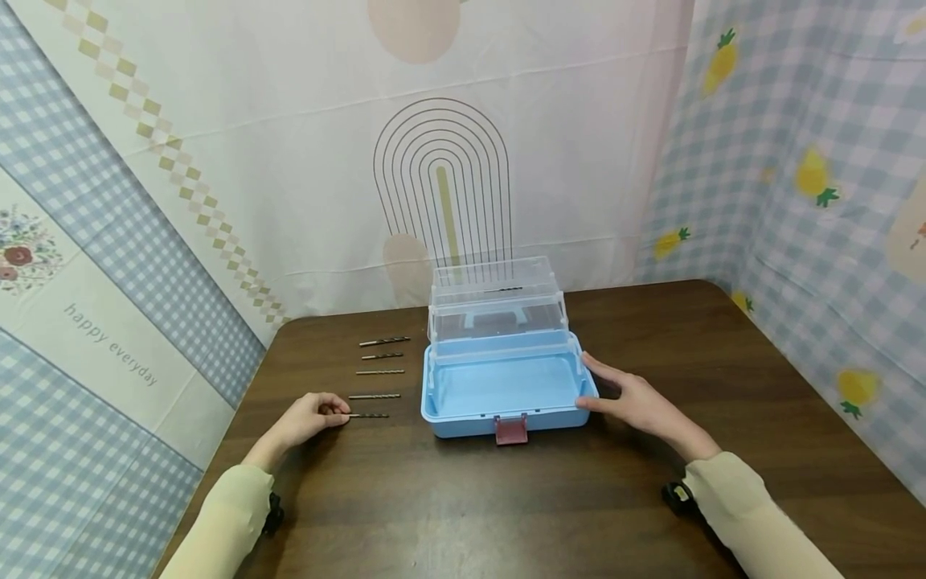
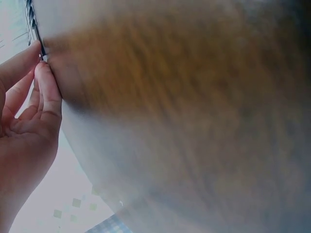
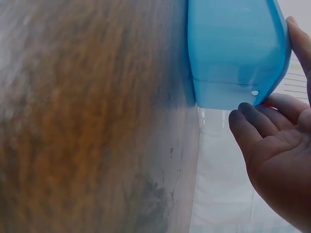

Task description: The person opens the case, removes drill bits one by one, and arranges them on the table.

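My left hand (image 1: 314, 416) pinches the shank end of a dark twist drill bit (image 1: 372, 416), the nearest in a column of several on the table. The left wrist view shows this bit (image 2: 34, 22) between thumb and fingertips. Behind it lie more drill bits (image 1: 376, 396), roughly parallel. A light blue toolbox (image 1: 506, 426) stands open to their right, its clear trays (image 1: 499, 322) raised at the back. One dark bit (image 1: 510, 289) is in the upper tray. My right hand (image 1: 633, 400) touches the box's right side (image 3: 233, 63) with fairly straight fingers, thumb near the front corner.
A pink latch (image 1: 511, 430) hangs down at the toolbox's front. The brown wooden table (image 1: 463, 507) ends at patterned cloth hangings (image 1: 579, 161) behind and on both sides. Dark wrist devices (image 1: 678, 497) sit at both sleeves.
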Tool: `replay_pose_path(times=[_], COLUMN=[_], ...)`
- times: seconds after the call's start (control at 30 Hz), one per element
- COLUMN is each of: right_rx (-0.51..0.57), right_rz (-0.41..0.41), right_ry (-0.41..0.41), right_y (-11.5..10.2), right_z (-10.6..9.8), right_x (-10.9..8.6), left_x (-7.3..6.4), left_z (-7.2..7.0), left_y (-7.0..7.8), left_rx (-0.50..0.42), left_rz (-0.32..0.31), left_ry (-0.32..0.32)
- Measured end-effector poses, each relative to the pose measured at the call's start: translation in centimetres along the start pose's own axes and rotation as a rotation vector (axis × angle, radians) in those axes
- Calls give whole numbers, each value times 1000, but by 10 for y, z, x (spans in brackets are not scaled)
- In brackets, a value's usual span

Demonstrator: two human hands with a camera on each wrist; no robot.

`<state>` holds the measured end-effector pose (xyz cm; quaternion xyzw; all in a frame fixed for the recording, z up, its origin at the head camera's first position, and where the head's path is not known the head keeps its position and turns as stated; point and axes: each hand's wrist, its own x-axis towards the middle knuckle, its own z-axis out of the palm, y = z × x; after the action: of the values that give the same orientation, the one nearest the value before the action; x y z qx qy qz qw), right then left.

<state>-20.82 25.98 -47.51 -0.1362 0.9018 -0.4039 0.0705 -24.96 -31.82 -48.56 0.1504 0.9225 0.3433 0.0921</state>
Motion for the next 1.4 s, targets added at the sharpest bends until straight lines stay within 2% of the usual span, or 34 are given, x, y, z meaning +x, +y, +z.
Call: replay_pose_path(times=[0.53, 0.73, 0.9, 1.07, 1.23, 1.4], right_rx=[-20, -34, -37, -25, -24, -5], right_rz=[-12, -5, -7, -18, -21, -34], right_ry=[4, 8, 9, 2, 7, 2], right_y=[1, 1, -1, -2, -2, -2], right_z=[-1, 0, 0, -1, -3, -2], right_x=[1, -1, -3, -3, -4, -3], left_x=[1, 4, 6, 12, 28, 47], left_z=[0, -5, -17, -37, -55, -63], left_y=[2, 5, 14, 25, 40, 55], left_rx=[-32, -51, -40, -23, 21, -2], left_rz=[-35, -31, -37, -38, -18, -10], left_ry=[10, -9, 23, 81, 142, 143])
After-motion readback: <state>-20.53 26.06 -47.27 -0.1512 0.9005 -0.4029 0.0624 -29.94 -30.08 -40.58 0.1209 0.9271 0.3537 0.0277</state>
